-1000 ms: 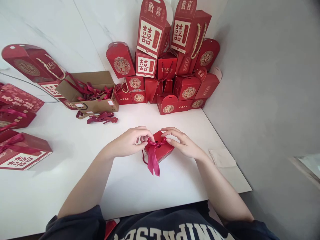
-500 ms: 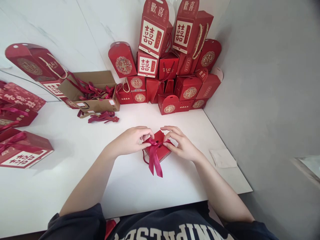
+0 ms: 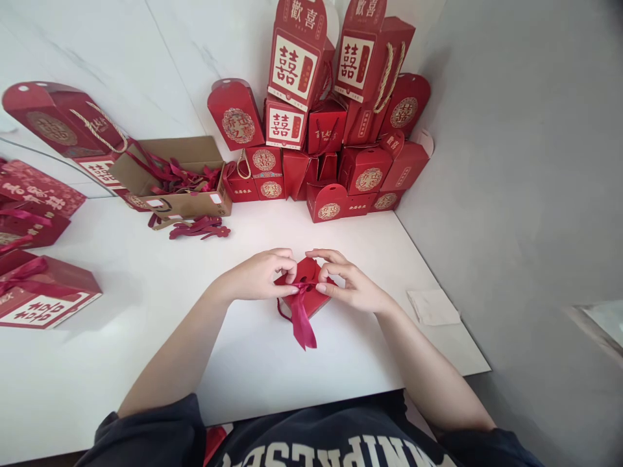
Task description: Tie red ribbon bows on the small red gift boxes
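Observation:
A small red gift box (image 3: 318, 299) stands on the white table in front of me, with a dark red cord loop at its left side. A magenta satin ribbon (image 3: 302, 321) is tied at its top, and its tails hang down over the near side. My left hand (image 3: 267, 274) is closed, thumb and fingers pinching the ribbon at the left of the knot. From the right, my right hand (image 3: 348, 282) pinches the ribbon beside the knot, its index finger raised and curved. The fingers partly hide the knot.
Red gift boxes (image 3: 341, 130) are stacked against the back wall. A cardboard box (image 3: 195, 206) of ribbons stands at the back left, with loose ribbon bows (image 3: 199, 227) before it. Ribboned boxes (image 3: 48, 292) stand at far left. A white cloth (image 3: 433, 307) lies near the right edge.
My left fingers have shifted slightly right and down toward the knot. The ribbon tails, spread apart before, now hang closer together. The box stays in place.

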